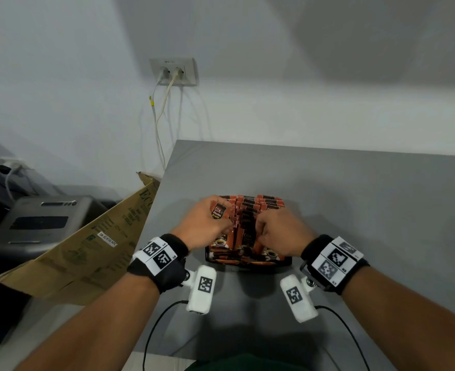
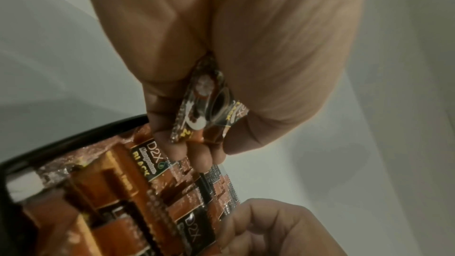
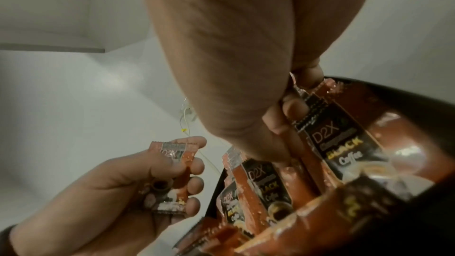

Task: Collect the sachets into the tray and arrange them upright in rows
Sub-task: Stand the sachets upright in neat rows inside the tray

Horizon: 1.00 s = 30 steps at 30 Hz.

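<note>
A black tray [image 1: 288, 261] sits on the grey table [image 1: 354, 196] near its front edge. It holds rows of brown-and-black coffee sachets [image 1: 258, 203], most of them upright. My left hand [image 1: 221, 218] hovers over the tray's left side and grips one loose sachet [image 1: 219, 212] in its curled fingers. The left wrist view shows this sachet [image 2: 209, 104] folded into the palm of the left hand [image 2: 214, 143], above the tray rim [image 2: 61, 139]. My right hand [image 1: 261, 226] reaches into the middle row. There the right hand [image 3: 285, 129] pinches the top of a standing sachet [image 3: 332, 139].
A flattened cardboard box [image 1: 87, 242] leans against the table's left edge. A grey machine [image 1: 41, 220] stands farther left. Cables hang from a wall socket [image 1: 172, 72] behind the table. Bare table surface lies right of and behind the tray.
</note>
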{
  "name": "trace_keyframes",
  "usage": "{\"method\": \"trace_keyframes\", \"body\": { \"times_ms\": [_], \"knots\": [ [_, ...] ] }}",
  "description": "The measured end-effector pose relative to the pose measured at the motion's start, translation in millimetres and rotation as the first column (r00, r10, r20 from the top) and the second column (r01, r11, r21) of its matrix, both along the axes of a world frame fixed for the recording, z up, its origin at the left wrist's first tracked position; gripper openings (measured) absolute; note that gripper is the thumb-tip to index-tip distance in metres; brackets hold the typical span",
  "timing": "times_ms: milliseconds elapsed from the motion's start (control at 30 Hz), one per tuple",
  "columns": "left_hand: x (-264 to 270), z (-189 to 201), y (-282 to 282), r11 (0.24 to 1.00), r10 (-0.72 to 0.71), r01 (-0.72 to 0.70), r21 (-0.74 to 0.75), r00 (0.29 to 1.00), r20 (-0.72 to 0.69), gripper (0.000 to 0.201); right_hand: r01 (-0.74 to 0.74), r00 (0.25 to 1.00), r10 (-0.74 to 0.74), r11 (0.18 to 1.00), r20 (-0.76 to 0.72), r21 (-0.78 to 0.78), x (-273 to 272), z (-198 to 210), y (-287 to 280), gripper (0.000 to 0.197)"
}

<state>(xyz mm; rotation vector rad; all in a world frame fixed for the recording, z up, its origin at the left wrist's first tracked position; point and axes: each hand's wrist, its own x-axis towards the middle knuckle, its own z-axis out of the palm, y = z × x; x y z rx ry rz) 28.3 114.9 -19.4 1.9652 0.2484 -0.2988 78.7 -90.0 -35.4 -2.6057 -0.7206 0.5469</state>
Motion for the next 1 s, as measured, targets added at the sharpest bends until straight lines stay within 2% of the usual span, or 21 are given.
{"method": "trace_keyframes", "body": {
  "times_ms": [167,233,300,367,433,500,600,667,733,867,1000],
  "knots": [
    [-1.2,6.2,-2.8,0.998,-0.024,0.022,-0.058,0.999,-0.041,0.028,-0.034,0.999,0.034,0.999,0.040,-0.015,0.5,-3.5,-1.7,0.011],
    [-2.8,7.3,-3.5,0.996,-0.045,0.043,-0.072,0.999,-0.028,0.025,-0.015,0.999,0.014,1.000,0.049,0.017,1.0,3.1,-5.7,0.018],
    [-3.6,10.0,-4.7,0.996,-0.058,0.058,-0.061,0.998,-0.007,0.022,0.026,0.999,-0.032,0.991,0.037,0.130,2.8,16.1,-8.7,0.023],
    [-1.7,14.1,-8.9,0.995,-0.070,0.071,-0.063,0.997,0.023,0.025,0.103,0.994,-0.091,0.947,-0.053,0.305,3.4,32.0,-9.1,0.022],
    [0.9,16.8,-15.8,0.993,-0.091,0.095,-0.069,0.994,0.059,0.032,0.146,0.986,-0.098,0.899,-0.135,0.414,2.6,41.8,-7.3,0.020],
    [1.9,18.5,-22.1,0.992,-0.105,0.111,-0.067,0.991,0.088,0.036,0.143,0.985,-0.083,0.886,-0.151,0.442,1.0,45.9,-6.0,0.016],
    [1.6,17.9,-22.4,0.989,-0.098,0.106,-0.102,0.992,0.080,0.039,0.186,0.982,-0.152,0.873,-0.109,0.452,4.4,50.6,-13.9,0.015],
    [1.0,16.7,-16.1,0.992,-0.100,0.105,-0.075,0.993,0.063,0.031,0.220,0.975,-0.189,0.877,-0.114,0.427,8.7,52.9,-26.4,0.016],
    [0.0,14.0,-7.3,0.991,-0.136,0.136,0.013,0.990,0.022,0.025,0.204,0.977,-0.172,0.923,-0.122,0.325,9.8,49.3,-38.6,0.013],
    [-5.7,10.2,3.5,0.958,-0.257,0.265,0.111,0.963,-0.085,0.033,0.143,0.985,-0.131,0.983,-0.111,0.112,1.9,24.6,-47.2,0.012],
    [-8.5,10.7,4.5,0.925,-0.338,0.361,0.120,0.924,-0.179,0.042,0.109,0.988,-0.100,0.992,-0.121,0.064,-3.3,8.2,-44.2,0.012]
  ]
}}
